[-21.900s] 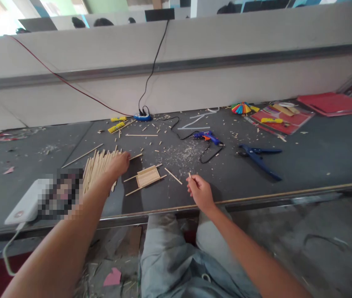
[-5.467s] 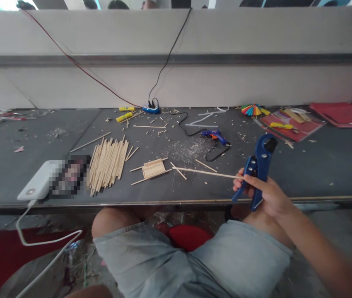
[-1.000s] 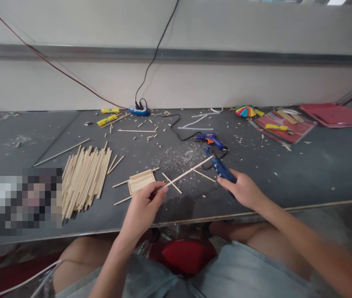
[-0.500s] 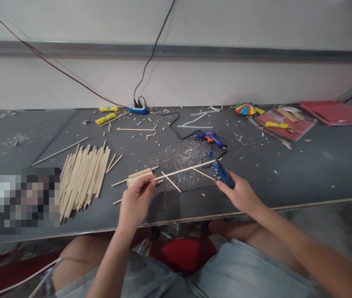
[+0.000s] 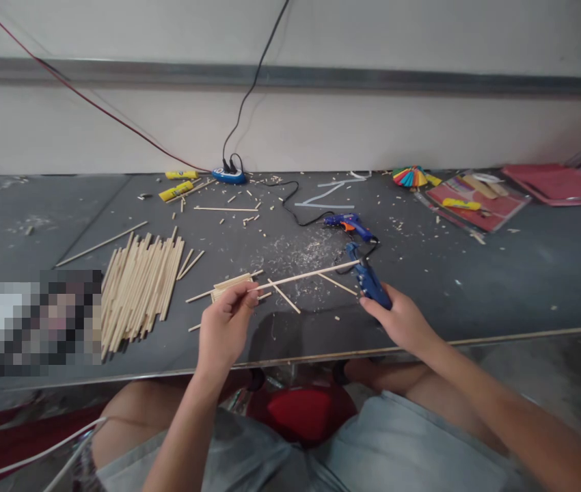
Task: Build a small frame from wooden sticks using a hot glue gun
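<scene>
My left hand (image 5: 226, 318) pinches one end of a thin wooden stick (image 5: 303, 276) between thumb and fingers. The stick slants up to the right above the table, and its other end meets the jaws of blue-handled cutting pliers (image 5: 371, 280). Wrapped round the handles of those pliers is my right hand (image 5: 400, 316). Whether the jaws press on the stick is too small to tell. Below and beside my left hand lies a small assembly of glued-looking sticks (image 5: 229, 281), partly hidden by it. Loose short sticks (image 5: 286, 298) lie under the held one.
A large pile of sticks (image 5: 141, 290) lies left. Behind the pliers rests a blue glue gun (image 5: 348, 224), its cord near a blue power strip (image 5: 229, 176). Yellow tubes (image 5: 176, 190), scraps, a colourful fan-shaped object (image 5: 410, 176) and red packets (image 5: 557, 184) sit farther back.
The view has shifted slightly. Both hands keep their hold on the stick and pliers. A bit of stick seen beyond the jaws earlier no longer shows there.
</scene>
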A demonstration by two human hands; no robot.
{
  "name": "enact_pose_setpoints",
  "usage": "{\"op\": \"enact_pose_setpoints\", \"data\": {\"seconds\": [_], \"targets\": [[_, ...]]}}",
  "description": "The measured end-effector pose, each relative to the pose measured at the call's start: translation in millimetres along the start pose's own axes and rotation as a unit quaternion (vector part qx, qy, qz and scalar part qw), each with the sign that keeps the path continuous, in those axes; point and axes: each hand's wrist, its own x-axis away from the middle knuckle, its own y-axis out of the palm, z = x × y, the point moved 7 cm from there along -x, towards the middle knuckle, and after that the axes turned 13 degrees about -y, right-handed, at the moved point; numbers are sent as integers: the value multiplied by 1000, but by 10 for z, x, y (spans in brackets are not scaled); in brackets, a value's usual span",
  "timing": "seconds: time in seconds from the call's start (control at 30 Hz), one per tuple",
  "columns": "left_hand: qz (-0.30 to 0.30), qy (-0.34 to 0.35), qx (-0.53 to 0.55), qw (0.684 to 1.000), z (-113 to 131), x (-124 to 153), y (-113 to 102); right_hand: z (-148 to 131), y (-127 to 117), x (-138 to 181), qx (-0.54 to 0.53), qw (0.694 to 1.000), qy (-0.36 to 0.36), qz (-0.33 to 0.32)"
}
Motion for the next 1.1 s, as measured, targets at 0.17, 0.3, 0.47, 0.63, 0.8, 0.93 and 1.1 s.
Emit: {"op": "enact_pose_setpoints", "data": {"seconds": [0.17, 0.3, 0.47, 0.63, 0.8, 0.93, 1.1], "targets": [[36, 14, 15, 999, -5, 57, -46, -85, -18, 30, -20, 1000, 4, -4], [56, 32, 15, 998, 48, 133, -45, -162, -7, 58, -34, 999, 7, -14], [72, 58, -9, 996, 150, 229, -12, -255, 73, 89, -54, 998, -2, -32], [76, 95, -32, 992, 246, 308, 36, -312, 149, 110, -72, 997, -3, -39], [80, 110, -44, 990, 287, 348, 66, -311, 178, 111, -98, 994, 0, -41], [77, 123, -54, 988, 329, 373, 97, -296, 184, 122, -108, 993, 2, -46], [80, 129, -67, 986, 359, 383, 122, -282, 196, 132, -103, 993, -2, -50]]}}
